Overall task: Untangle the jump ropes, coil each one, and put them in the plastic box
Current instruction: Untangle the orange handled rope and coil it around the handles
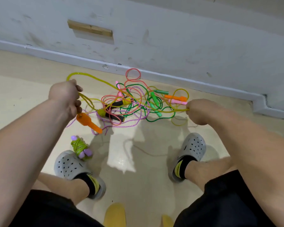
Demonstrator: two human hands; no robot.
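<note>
Holding the yellow rope [177,110] in both hands here, stretched across above the floor [23,82]. The left hand [65,95] has its fingers curled tight round a few gathered loops of it, and one orange handle [88,123] dangles just under that fist. The right hand [201,112] is off to the other side, fingers curled in, pinching a single strand at the fingertips. In between, the yellow rope runs down into the tangle [131,105] of pink, green and purple ropes, which sits on the floor close to the foot of the wall [170,38]. There's a second orange handle [175,97] lying at the pile's right edge, near the right hand. One green rope bundle [80,147] with purple handles is already wound up and lies on the floor, touching the toe of the grey clog [70,166] on the left foot.
</note>
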